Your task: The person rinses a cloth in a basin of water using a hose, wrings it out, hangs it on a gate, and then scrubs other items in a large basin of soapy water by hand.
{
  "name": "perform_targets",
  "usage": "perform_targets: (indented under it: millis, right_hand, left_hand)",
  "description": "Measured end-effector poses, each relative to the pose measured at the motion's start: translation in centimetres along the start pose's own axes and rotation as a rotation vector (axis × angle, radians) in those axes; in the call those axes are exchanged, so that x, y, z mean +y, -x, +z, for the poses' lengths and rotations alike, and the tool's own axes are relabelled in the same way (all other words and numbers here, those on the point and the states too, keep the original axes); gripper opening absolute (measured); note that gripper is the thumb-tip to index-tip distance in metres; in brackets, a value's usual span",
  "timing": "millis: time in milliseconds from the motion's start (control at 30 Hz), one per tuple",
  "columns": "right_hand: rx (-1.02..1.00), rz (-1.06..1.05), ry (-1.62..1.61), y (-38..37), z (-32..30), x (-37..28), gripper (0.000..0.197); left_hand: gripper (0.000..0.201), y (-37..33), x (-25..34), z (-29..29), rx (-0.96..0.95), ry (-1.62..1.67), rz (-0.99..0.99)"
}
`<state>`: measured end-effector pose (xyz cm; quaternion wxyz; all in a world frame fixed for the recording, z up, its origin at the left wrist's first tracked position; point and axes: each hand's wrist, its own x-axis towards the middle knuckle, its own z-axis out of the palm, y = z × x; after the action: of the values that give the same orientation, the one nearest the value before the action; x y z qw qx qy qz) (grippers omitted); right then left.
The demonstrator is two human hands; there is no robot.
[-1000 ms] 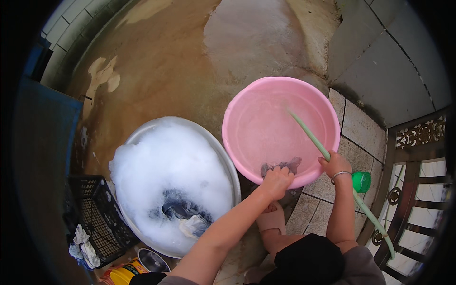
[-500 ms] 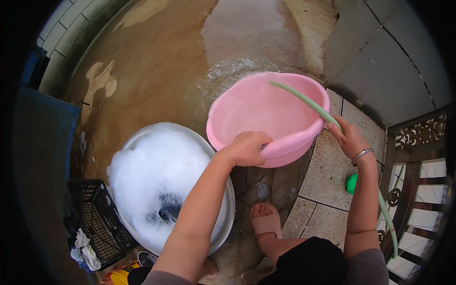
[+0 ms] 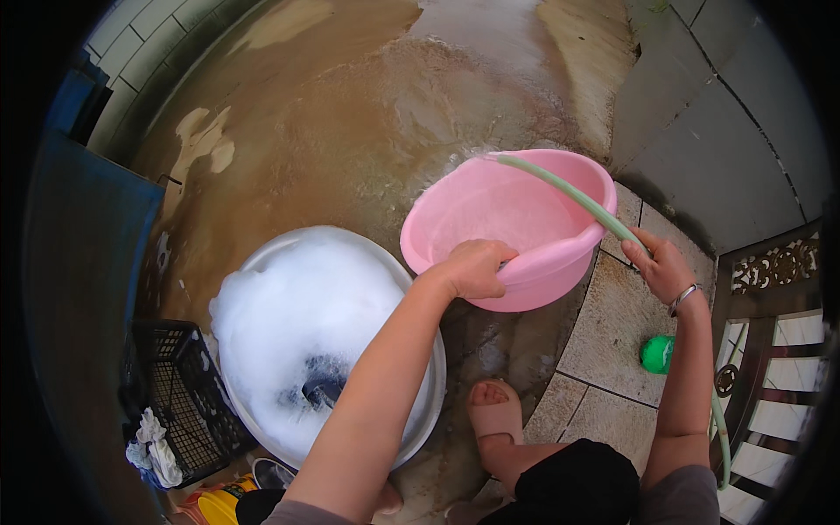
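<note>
A pink plastic basin [image 3: 490, 214] is tilted away from me over the wet ground. My left hand [image 3: 474, 269] is closed on its near rim. A pale green hose [image 3: 569, 191] lies across the basin's right side, and my right hand [image 3: 661, 267] is wrapped round it. The hose's end reaches the basin's far rim, with water coming out there. To the left of the basin stands a round metal tub [image 3: 435, 385] heaped with white suds [image 3: 302, 306]. Something dark [image 3: 325, 389] pokes through the foam.
A black plastic crate [image 3: 188, 398] with crumpled cloths [image 3: 157, 455] beside it stands left of the tub. On the stone ledge [image 3: 604, 350] at right lies a green round object [image 3: 656, 353]. A wooden railing [image 3: 761, 376] borders the right, and a grey wall [image 3: 691, 131] the far right.
The basin and both hands appear slightly farther right in view. The hose end has shifted to the basin's far-left rim. Splashing on the ground beyond the basin has spread outward.
</note>
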<state>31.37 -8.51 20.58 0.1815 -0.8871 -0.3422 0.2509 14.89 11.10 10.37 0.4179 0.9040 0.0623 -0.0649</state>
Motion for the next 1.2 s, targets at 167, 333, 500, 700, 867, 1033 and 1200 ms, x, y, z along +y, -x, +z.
perform_targets:
  millis: [167, 333, 500, 700, 867, 1033, 1200]
  right_hand:
    - [-0.026, -0.12, -0.016, 0.7, 2.0, 0.6, 0.033]
    - [-0.02, -0.084, 0.048, 1.4, 3.2, -0.2, 0.034]
    - [-0.025, -0.022, 0.095, 2.0, 3.7, -0.6, 0.032]
    - [0.104, -0.078, 0.087, 1.7, 3.1, -1.2, 0.034]
    - [0.175, -0.041, 0.008, 1.3, 0.6, -2.2, 0.038]
    - [0.227, -0.111, 0.043, 1.3, -0.4, -0.9, 0.038]
    - [0.086, -0.019, 0.121, 2.5, 0.7, -1.8, 0.033]
  left_hand:
    - [0.029, 0.5, 2.2, 3.6, 0.06, -0.032, -0.017]
    - [0.028, 0.5, 2.5, 8.6, 0.21, -0.046, 0.0]
    - [0.028, 1.0, 2.7, 9.0, 0.214, 0.002, -0.018]
    - [0.031, -0.2, 1.5, 3.1, 0.156, 0.052, 0.01]
    - [0.037, -1.3, -0.3, -3.0, 0.029, 0.317, -0.112]
    - [0.038, -2.4, -0.3, -2.1, 0.04, 0.322, -0.087]
    - [0.032, -1.0, 2.0, 2.3, 0.073, 0.013, -0.015]
